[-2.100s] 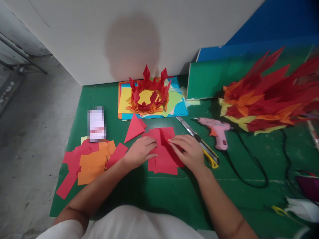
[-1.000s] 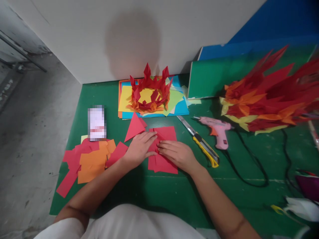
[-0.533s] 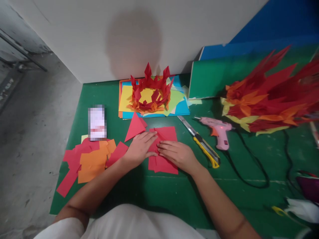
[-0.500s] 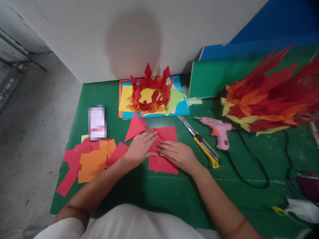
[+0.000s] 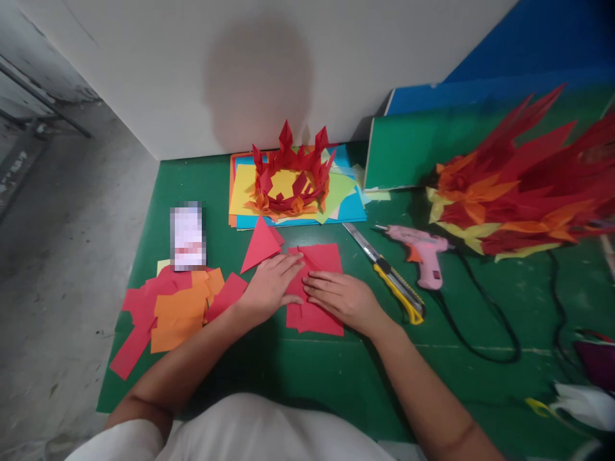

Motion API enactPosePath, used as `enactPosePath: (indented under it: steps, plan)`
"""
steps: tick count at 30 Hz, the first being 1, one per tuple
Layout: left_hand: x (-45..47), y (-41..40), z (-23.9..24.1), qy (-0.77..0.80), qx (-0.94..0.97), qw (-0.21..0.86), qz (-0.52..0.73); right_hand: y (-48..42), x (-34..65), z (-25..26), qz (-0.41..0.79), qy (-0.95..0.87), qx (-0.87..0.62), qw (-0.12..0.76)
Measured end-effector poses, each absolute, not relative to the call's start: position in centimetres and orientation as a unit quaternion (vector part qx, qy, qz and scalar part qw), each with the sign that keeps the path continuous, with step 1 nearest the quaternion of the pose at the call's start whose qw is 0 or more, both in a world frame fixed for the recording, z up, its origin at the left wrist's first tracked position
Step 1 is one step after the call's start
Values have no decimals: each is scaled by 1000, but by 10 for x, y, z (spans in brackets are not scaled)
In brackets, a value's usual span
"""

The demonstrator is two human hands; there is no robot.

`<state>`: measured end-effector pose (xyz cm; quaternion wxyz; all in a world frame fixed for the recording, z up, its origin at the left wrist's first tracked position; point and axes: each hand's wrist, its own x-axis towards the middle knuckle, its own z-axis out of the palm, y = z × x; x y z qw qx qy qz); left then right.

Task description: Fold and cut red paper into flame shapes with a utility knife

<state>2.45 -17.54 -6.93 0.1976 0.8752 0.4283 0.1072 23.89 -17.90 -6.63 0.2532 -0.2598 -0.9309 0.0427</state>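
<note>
Red paper (image 5: pixel 323 318) lies on the green table, and both my hands press on it with stretched fingers. My left hand (image 5: pixel 273 288) rests flat over its left part, thumb apart from the other fingers. From the right, my right hand (image 5: pixel 342 296) lies across the middle, fingertips close to my left hand. A fold shows in the paper near the fingertips; part of it is hidden under the hands. Just beyond my left hand is a red folded paper triangle (image 5: pixel 261 244). Red and orange paper pieces (image 5: pixel 179 314) are spread left of my left forearm.
A red paper crown (image 5: pixel 314 192) sits on stacked coloured sheets (image 5: pixel 244 192). Right of my hands lie a yellow cutter knife (image 5: pixel 396 291) with its blade out and a pink glue gun (image 5: pixel 425 250) with a black cord. A large red-orange paper piece (image 5: pixel 528 186) and a blurred-out rectangle (image 5: pixel 188 235) flank these.
</note>
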Motion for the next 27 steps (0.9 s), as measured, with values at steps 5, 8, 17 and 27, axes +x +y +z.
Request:
enactPosePath:
  steps: [5,8,17,27]
  plan:
    - [24,-176,-69,426,876,197,110,-179,240,-66,44,-932,-256,252]
    - [25,-178,-67,428,876,195,106,-179,241,-66,66,-931,-260,246]
    - [35,-181,-67,474,864,146,83,-179,237,-64,84,-923,-270,262]
    - [38,-182,-64,476,868,122,64,-179,236,-60,89,-922,-270,264]
